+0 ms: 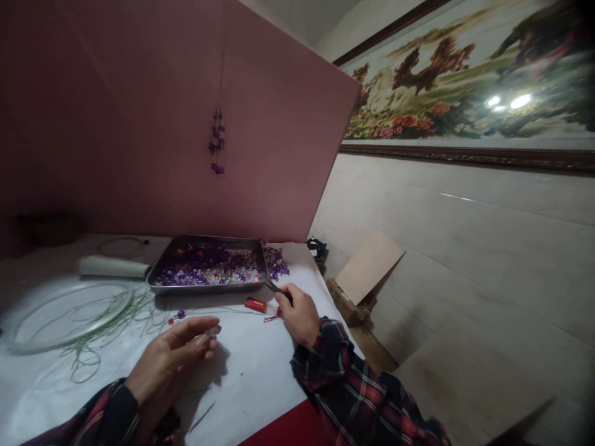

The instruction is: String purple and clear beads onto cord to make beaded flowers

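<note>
1. Head view; clock read flat on the table, 12 straight ahead of you. Your right hand (301, 313) is curled closed around a dark tool (274, 287), tip toward the tray's near-right corner. Scissors or pliers: cannot tell.
2. Your left hand (170, 350), at 8 to 9 o'clock from the right, has thumb and fingertips nearly together, apparently pinching a small clear piece (212, 331).
3. Step, judged: handling the tool, taking it up or laying it down; one frame does not settle which. Next move seems to call for a sure tool grip and an undisturbed left pinch.
4. Metal tray (209, 288), 10 o'clock from your right hand: purple and clear beads, a few red. More beads (279, 263) lie outside at its 3 o'clock.
5. Red lighter-like item (255, 304): 9 o'clock of your right hand, near it.
6. Purple bead (181, 314): 12 o'clock of your left hand. Tangled green thread (134, 310): 10 o'clock.
</note>
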Demonstrator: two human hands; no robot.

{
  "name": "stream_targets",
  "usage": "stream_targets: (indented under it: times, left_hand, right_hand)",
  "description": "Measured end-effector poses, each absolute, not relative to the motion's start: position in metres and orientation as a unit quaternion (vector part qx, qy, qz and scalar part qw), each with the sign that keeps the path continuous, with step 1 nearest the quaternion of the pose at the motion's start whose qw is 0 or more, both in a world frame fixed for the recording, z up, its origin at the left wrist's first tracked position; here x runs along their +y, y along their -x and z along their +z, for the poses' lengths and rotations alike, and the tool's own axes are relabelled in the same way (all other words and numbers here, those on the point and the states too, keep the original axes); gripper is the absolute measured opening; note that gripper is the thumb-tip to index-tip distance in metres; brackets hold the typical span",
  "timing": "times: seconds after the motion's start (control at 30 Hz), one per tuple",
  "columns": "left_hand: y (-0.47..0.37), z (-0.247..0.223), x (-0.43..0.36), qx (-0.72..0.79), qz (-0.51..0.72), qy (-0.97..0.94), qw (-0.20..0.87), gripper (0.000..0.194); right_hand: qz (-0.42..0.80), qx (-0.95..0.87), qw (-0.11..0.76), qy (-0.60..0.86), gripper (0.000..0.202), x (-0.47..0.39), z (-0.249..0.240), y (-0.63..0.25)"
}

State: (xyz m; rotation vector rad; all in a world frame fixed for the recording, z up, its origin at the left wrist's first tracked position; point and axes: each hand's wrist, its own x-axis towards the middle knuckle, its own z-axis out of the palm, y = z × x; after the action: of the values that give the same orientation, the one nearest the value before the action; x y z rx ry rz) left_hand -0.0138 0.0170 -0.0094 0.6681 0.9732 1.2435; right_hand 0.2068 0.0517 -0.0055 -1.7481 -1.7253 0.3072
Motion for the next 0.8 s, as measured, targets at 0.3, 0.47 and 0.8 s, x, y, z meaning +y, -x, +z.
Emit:
stream_targets:
  times: [0.3, 0.47, 0.8]
  left_hand:
    - [0.033, -0.020, 0.041, 0.518, 0.593, -0.468, 0.402, 0.024]
    - [0.041, -0.017, 0.043, 0.562, 0.595, -0.503, 0.278, 0.032]
    - [0.041, 0.007, 0.031, 0.555, 0.570, -0.509, 0.329, 0.021]
  right_hand:
    - [0.019, -0.700, 0.245, 0.670, 0.024, 0.064, -0.033, -0.214]
    - [0.015, -0.708, 0.249, 0.661, 0.027, 0.066, -0.033, -0.214]
    - [0.012, -0.712, 0.275, 0.646, 0.028, 0.073, -0.039, -0.217]
